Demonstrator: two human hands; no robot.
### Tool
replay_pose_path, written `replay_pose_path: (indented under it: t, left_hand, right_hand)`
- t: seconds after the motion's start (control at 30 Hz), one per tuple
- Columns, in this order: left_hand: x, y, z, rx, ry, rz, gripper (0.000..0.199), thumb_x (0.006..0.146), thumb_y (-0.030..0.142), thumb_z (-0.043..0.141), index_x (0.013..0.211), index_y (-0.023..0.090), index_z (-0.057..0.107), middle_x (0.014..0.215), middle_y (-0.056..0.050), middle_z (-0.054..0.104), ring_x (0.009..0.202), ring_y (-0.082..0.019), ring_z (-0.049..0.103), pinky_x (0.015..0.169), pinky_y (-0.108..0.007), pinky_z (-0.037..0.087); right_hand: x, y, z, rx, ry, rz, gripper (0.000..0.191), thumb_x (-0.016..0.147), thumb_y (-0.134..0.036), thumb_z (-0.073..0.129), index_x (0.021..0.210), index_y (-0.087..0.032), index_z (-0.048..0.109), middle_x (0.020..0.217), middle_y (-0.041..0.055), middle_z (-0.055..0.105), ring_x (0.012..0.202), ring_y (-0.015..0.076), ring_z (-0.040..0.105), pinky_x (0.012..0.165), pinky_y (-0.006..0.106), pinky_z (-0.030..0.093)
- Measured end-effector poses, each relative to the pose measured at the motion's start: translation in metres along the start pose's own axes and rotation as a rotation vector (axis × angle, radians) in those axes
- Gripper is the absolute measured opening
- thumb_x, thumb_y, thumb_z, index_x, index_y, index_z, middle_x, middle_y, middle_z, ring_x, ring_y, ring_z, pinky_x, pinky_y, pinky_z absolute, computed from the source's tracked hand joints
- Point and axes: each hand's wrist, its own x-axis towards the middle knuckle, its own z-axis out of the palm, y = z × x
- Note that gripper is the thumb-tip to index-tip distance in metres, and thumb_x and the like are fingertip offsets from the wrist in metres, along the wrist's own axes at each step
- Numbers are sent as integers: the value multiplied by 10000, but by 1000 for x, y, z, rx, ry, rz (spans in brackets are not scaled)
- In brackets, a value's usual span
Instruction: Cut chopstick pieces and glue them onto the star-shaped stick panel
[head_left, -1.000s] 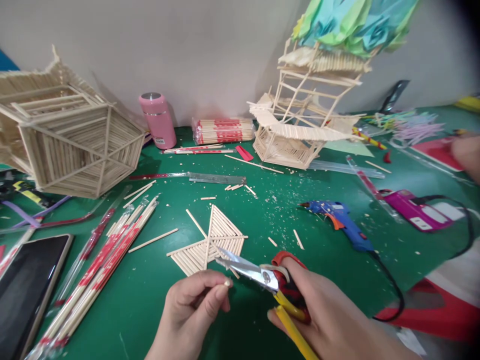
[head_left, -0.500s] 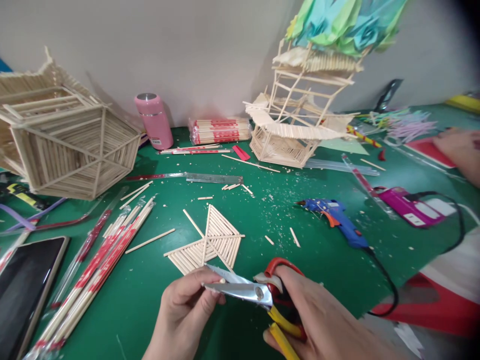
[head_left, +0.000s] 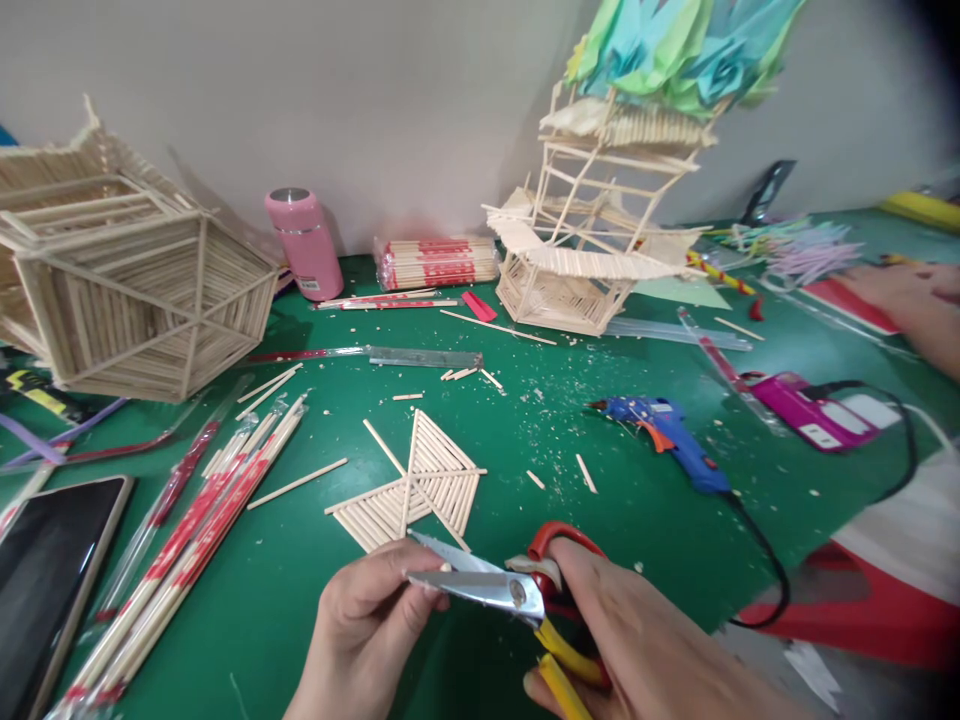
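Note:
My left hand (head_left: 367,620) is closed in a pinch on a short wooden stick (head_left: 445,568), of which only a small pale end shows. My right hand (head_left: 630,635) grips a pair of scissors (head_left: 519,594) with red and yellow handles. The blades are parted, their tips at my left fingertips with the stick end between them. Just beyond the blades, a partly filled polygon panel of wooden sticks (head_left: 448,462) lies flat on the green table (head_left: 300,580). Loose offcuts are scattered around it.
A blue glue gun (head_left: 671,430) lies to the right, its cord trailing forward. Wrapped stick bundles (head_left: 195,540) and a phone (head_left: 56,590) lie left. Stick-built models (head_left: 157,300), a pink bottle (head_left: 304,245) and a taller stick tower (head_left: 574,260) stand behind. Another person's hand (head_left: 896,300) rests far right.
The view has shifted very slightly. My hands, the scissors and the stick hold almost the same pose. The other person's hand at the far right has moved a little.

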Motion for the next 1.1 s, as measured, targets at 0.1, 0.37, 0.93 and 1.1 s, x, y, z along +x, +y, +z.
replay_pose_path:
  t: [0.1, 0.37, 0.93, 1.1]
  left_hand:
    - [1, 1, -1, 50, -22, 29, 178, 767, 96, 583, 824, 237, 674, 620, 23, 645, 555, -99, 584, 524, -168, 454]
    - [3, 7, -3, 104, -51, 55, 168, 768, 86, 570, 798, 224, 660, 605, 28, 623, 553, -93, 577, 528, -158, 446]
    - [-5, 0, 7, -195, -132, -365, 190, 828, 343, 543, 837, 193, 657, 545, 14, 599, 449, -53, 470, 434, -137, 390]
    - [-6, 3, 15, -60, -177, -238, 170, 822, 295, 546, 828, 165, 655, 552, 3, 605, 452, -64, 505, 432, -148, 404]
  right_hand:
    - [-3, 1, 4, -27, -8, -4, 260, 621, -280, 591, 840, -159, 521, 669, 72, 633, 559, 221, 621, 483, 342, 535]
    - [-6, 7, 14, -64, -62, -55, 300, 662, -292, 547, 900, -110, 530, 676, 97, 635, 559, 248, 622, 494, 391, 520]
    - [20, 55, -3, -90, 97, 340, 292, 758, -409, 534, 965, -211, 472, 734, 37, 653, 644, 230, 641, 533, 299, 456]
    - [19, 98, -12, -247, 291, 307, 300, 684, -418, 576, 861, -180, 532, 681, 119, 637, 606, 333, 628, 487, 398, 447]
